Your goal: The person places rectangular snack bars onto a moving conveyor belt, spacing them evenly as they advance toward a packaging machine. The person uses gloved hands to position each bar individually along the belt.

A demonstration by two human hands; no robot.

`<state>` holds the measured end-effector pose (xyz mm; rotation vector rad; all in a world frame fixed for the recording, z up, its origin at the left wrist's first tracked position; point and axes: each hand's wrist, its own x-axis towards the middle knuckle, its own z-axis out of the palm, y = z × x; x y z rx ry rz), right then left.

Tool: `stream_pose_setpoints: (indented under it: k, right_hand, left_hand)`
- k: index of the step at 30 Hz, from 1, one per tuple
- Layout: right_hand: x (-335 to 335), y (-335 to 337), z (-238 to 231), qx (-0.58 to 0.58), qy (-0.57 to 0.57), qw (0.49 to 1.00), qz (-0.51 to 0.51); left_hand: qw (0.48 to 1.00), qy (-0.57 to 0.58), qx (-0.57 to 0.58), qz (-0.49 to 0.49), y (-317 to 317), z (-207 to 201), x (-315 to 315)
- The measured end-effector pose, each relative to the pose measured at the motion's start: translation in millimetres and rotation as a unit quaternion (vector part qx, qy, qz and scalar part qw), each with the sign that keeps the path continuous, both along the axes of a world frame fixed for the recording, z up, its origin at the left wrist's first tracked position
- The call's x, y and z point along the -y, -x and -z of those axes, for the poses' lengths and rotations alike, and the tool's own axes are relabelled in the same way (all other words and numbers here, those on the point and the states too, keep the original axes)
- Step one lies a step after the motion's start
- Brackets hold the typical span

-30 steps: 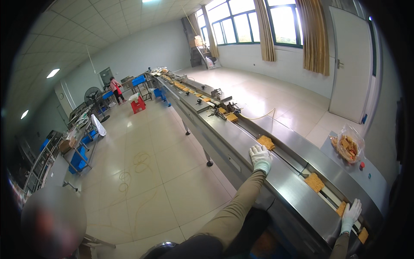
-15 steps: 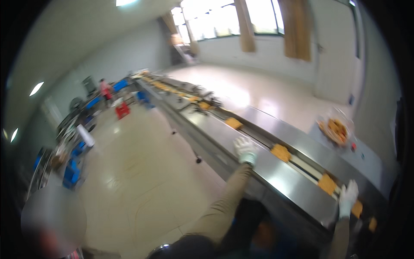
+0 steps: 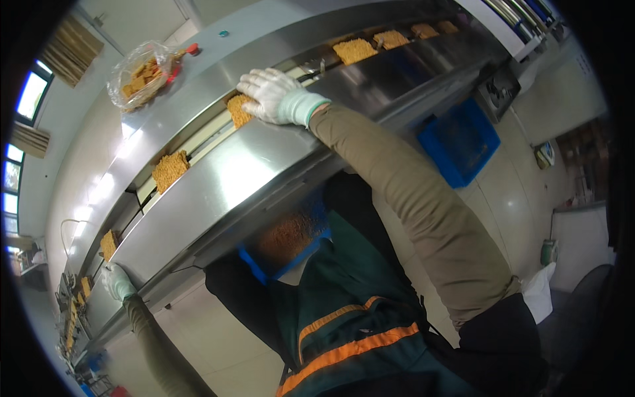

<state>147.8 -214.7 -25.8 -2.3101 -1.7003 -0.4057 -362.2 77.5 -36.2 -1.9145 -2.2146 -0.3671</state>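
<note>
Golden-brown, crinkled square noodle cakes ride in the channel of a long steel conveyor (image 3: 245,165). My right hand (image 3: 272,96), in a white glove with a green cuff, reaches over the channel, fingers stretched out. Its fingertips lie at a noodle cake (image 3: 239,111), partly covering it. Farther left on the line is another noodle cake (image 3: 170,171), with neither hand on it. My left hand (image 3: 119,282), gloved too, rests at the conveyor's near side, just below a noodle cake (image 3: 109,245). Its fingers look extended, with nothing visible in them.
On the ledge beyond the conveyor lies a clear plastic bag (image 3: 142,76) of broken pieces. More noodle cakes (image 3: 354,51) sit up the line at the right. A blue crate (image 3: 463,142) stands on the floor at right; a blue bin (image 3: 284,241) with brown crumbs is by my legs.
The view has swung right and down, bringing my lap and the conveyor's right end into sight. My right hand, earlier beside a noodle cake, now lies over one. My left hand stays along the near side.
</note>
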Motion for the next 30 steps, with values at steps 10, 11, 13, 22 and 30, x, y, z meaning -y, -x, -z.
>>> stream_pose_setpoints:
  k: [10, 11, 13, 22, 30]
  right_hand:
    - [54.7, -41.0, -9.4, -0.004, -0.055, 0.995, 0.085]
    - [51.6, -40.4, -9.3, -0.014, -0.047, 0.995, 0.083]
    - [48.6, -47.1, -18.3, -0.032, -0.036, 0.996, 0.071]
    - [42.2, -58.2, -21.5, -0.057, -0.011, 0.995, 0.087]
    - [44.3, -59.2, -25.3, -0.077, 0.009, 0.991, 0.110]
  left_hand:
    - [0.996, 0.079, 0.020, 0.029, 1.4, -22.3, -1.4]
    - [0.995, 0.101, 0.009, 0.024, -1.3, -28.2, 4.7]
    - [0.992, 0.107, 0.034, 0.048, 5.2, -40.5, -5.1]
    - [0.990, 0.104, -0.038, 0.090, 5.9, -39.6, -13.3]
    - [0.990, 0.110, -0.039, 0.080, 10.9, -39.5, -26.9]
